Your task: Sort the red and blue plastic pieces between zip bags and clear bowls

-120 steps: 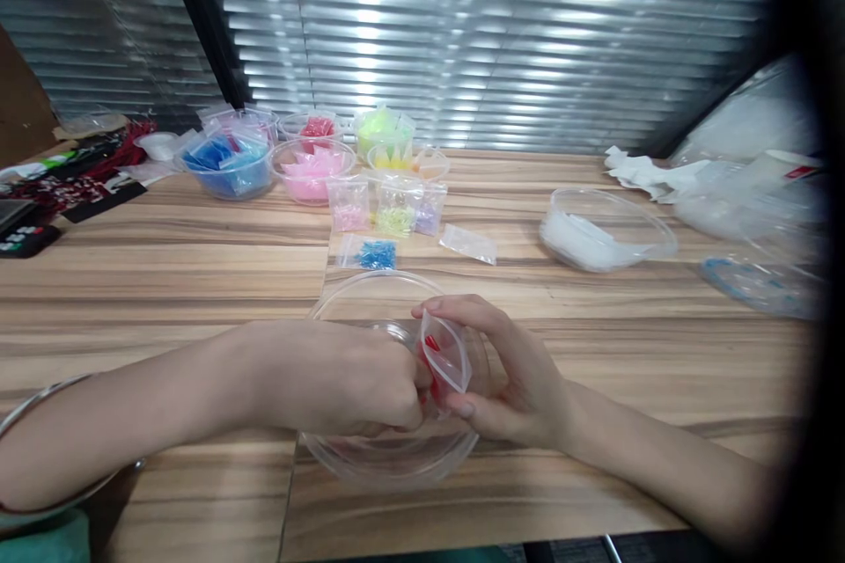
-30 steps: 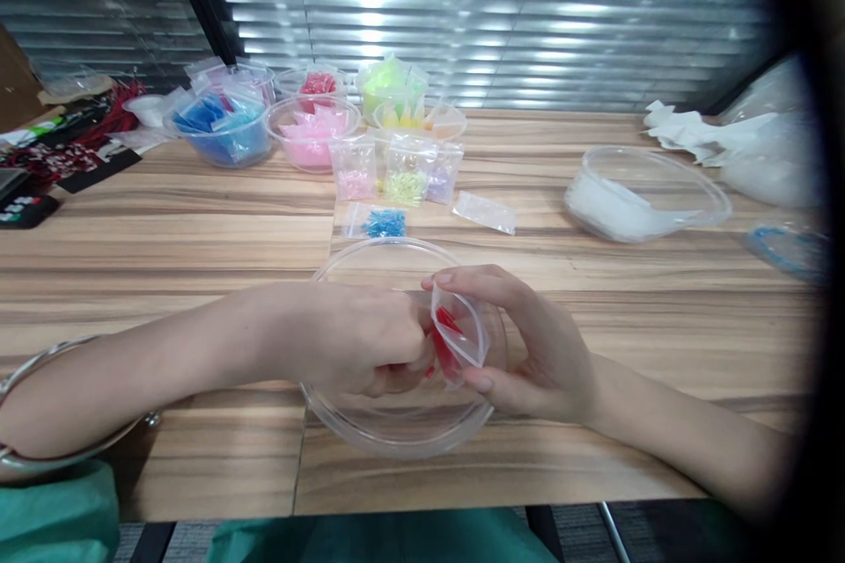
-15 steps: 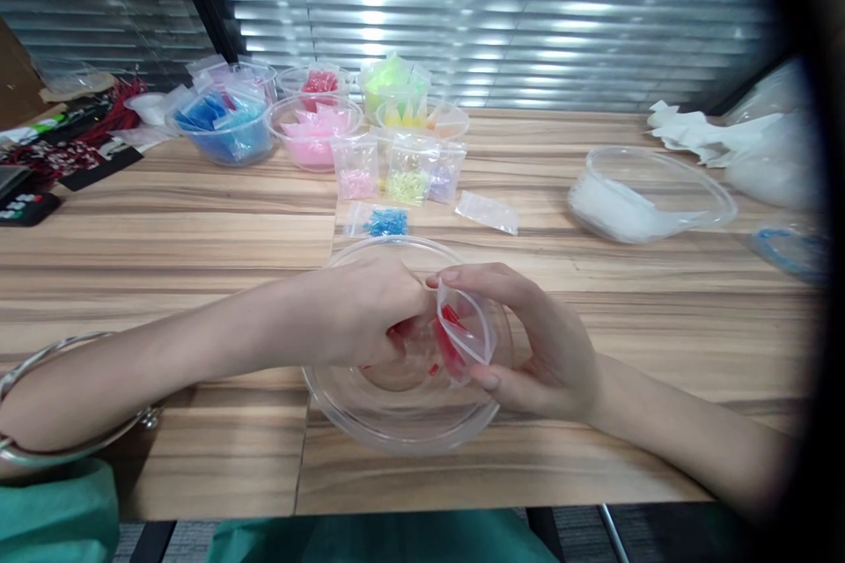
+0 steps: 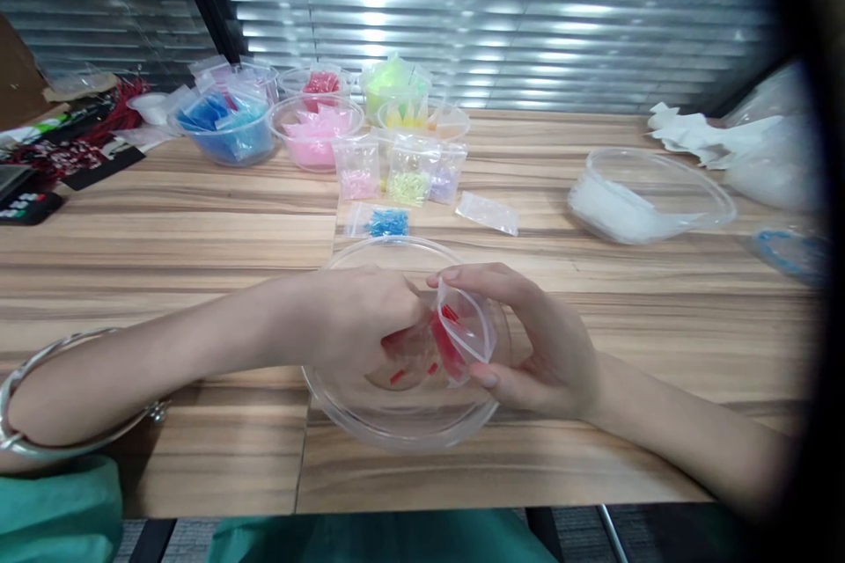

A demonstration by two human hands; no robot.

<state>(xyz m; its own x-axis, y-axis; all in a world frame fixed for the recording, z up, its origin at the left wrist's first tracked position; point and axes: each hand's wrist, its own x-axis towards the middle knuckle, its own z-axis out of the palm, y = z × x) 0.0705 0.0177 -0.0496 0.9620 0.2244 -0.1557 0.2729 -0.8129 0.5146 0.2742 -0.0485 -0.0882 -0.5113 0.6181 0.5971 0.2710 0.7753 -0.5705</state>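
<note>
I have the left forearm [image 4: 198, 343] angled in, left hand [image 4: 360, 312] knuckles-up with fingers [image 4: 404, 306] curled under; from here I can't see its fingertips. My right forearm [image 4: 673, 427] slants in from the lower right, the right hand [image 4: 545, 343] arched, thumb [image 4: 495, 380] and forefinger [image 4: 476, 276] bowed apart.

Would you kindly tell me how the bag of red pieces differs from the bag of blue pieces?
The bag of red pieces is held in the right hand, while the bag of blue pieces lies on the table. The bag of red pieces has its mouth spread wide; the bag of blue pieces lies flat. Their contents also differ in colour, red against blue. Both are small, see-through plastic bags.
</note>
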